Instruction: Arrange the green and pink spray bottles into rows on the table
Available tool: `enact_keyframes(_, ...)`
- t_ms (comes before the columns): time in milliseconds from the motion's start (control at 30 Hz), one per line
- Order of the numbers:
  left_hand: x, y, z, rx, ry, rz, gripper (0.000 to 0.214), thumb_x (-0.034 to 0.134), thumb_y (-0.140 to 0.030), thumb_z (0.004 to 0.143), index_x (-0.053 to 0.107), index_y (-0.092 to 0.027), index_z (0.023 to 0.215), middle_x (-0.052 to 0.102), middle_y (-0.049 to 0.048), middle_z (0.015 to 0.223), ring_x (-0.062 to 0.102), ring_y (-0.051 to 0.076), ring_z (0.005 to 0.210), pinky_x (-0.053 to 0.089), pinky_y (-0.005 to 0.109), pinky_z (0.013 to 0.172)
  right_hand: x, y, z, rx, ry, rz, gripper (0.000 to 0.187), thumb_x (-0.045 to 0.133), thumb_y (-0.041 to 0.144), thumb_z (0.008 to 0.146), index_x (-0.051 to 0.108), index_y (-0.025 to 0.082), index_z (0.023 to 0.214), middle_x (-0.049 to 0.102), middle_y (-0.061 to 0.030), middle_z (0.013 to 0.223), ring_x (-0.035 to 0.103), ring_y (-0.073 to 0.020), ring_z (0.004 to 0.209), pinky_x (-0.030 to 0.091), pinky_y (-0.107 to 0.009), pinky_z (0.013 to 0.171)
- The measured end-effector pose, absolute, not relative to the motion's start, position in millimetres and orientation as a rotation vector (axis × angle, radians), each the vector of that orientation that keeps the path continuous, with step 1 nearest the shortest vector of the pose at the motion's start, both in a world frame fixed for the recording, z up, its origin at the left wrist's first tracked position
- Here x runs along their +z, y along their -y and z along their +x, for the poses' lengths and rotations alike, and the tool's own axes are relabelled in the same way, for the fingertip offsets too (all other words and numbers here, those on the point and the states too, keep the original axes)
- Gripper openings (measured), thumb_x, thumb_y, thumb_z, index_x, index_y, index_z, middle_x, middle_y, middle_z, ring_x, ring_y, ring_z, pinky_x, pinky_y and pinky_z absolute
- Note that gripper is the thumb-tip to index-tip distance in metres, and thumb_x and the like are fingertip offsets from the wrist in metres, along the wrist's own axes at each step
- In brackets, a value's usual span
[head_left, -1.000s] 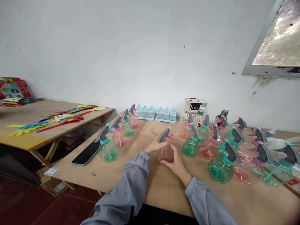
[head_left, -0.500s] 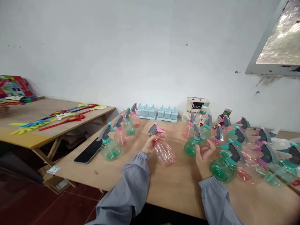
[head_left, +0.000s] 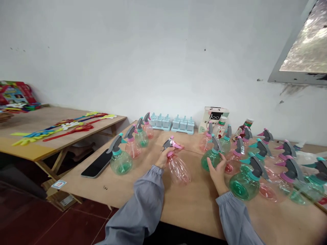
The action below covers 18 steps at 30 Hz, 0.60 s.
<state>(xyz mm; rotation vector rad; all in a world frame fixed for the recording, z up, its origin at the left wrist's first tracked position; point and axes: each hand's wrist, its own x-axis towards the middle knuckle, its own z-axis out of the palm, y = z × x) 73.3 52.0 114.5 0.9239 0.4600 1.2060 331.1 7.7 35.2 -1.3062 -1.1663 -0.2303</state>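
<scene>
Spray bottles (head_left: 179,170) on brown tabletop (head_left: 189,207); pale wall (head_left: 122,61) behind; dark-red floor (head_left: 76,224)

Left hand (head_left: 164,158) curled; right hand (head_left: 218,172) loosely spread.

held bottle (head_left: 179,170): clear pink, grey-and-pink head | nearby bottle (head_left: 205,159): clear green, grey-and-teal head | sleeves (head_left: 148,194): plain blue-grey | surface (head_left: 187,207): tan | phone (head_left: 98,164): black | moulds (head_left: 183,125): pale blue
</scene>
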Motion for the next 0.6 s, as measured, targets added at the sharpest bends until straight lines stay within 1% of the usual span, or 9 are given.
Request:
enact_keyframes(33,114.7,-51.6,73.6,1.204,-0.468,0.914,0.026,0.075,-0.034,0.061,0.065,-0.018,0.078,0.072,0.0049,0.074,0.075,0.026,0.092,0.049,0.023,0.056,35.1,-7.9,330.9,-0.225,1.163,-1.304,0.074,0.06,0.066,0.085,0.039,0.018,0.137,0.048,-0.0194,0.134,0.048,-0.0318,0.127,0.041,-0.055,0.108)
enact_keyframes(100,114.8,-51.8,74.1,1.252,-0.461,0.902,0.025,0.075,-0.034,0.06,0.063,-0.018,0.076,0.071,0.0036,0.071,0.074,0.024,0.087,0.051,0.024,0.059,34.5,-8.6,330.7,-0.21,1.163,-1.306,0.075,0.06,0.067,0.085,0.039,0.018,0.137,0.048,-0.0197,0.135,0.048,-0.0319,0.128,0.041,-0.055,0.108)
enact_keyframes(167,114.9,-52.9,73.8,1.287,-0.448,0.9,0.025,0.075,-0.034,0.059,0.061,-0.018,0.073,0.069,0.002,0.067,0.074,0.022,0.082,0.05,0.023,0.057,33.7,-9.3,330.5,-0.2,1.162,-1.313,0.076,0.06,0.067,0.085,0.038,0.017,0.138,0.048,-0.0202,0.135,0.048,-0.0322,0.128,0.04,-0.056,0.109)
enact_keyframes(267,116.1,-53.8,71.5,1.235,-0.493,0.889,0.029,0.077,-0.033,0.059,0.064,-0.018,0.08,0.07,0.0018,0.071,0.072,0.018,0.076,0.048,0.02,0.054,33.2,-9.6,330.3,-0.179,1.148,-1.319,0.079,0.059,0.069,0.083,0.038,0.017,0.137,0.048,-0.0206,0.136,0.047,-0.0326,0.129,0.038,-0.056,0.11)
enact_keyframes(333,117.6,-53.1,69.4,1.232,-0.553,0.874,0.03,0.079,-0.034,0.059,0.065,-0.018,0.081,0.07,0.0016,0.071,0.067,0.014,0.067,0.044,0.019,0.049,33.8,-9.0,330.2,-0.149,1.142,-1.318,0.078,0.059,0.07,0.083,0.038,0.017,0.136,0.048,-0.0201,0.136,0.047,-0.0323,0.13,0.038,-0.056,0.111)
enact_keyframes(433,120.6,-50.5,66.0,1.247,-0.576,0.907,0.03,0.079,-0.039,0.06,0.063,-0.018,0.072,0.067,0.001,0.066,0.055,0.009,0.052,0.034,0.017,0.042,36.3,-7.1,329.7,-0.098,1.14,-1.313,0.075,0.057,0.071,0.084,0.04,0.019,0.135,0.049,-0.0191,0.136,0.049,-0.0317,0.129,0.04,-0.056,0.11)
enact_keyframes(500,122.7,-48.6,64.3,1.223,-0.552,0.954,0.031,0.08,-0.041,0.059,0.065,-0.017,0.072,0.069,0.0016,0.068,0.051,0.008,0.051,0.031,0.017,0.041,38.2,-5.9,328.9,-0.084,1.138,-1.309,0.074,0.056,0.071,0.084,0.041,0.019,0.134,0.05,-0.0192,0.136,0.05,-0.0319,0.127,0.041,-0.057,0.109)
enact_keyframes(600,125.3,-46.6,63.7,1.203,-0.54,0.975,0.037,0.083,-0.041,0.056,0.069,-0.017,0.081,0.072,0.0024,0.076,0.051,0.007,0.055,0.038,0.018,0.047,40.0,-4.8,327.4,-0.081,1.142,-1.305,0.074,0.056,0.072,0.084,0.041,0.019,0.134,0.051,-0.019,0.135,0.051,-0.0319,0.126,0.041,-0.057,0.108)
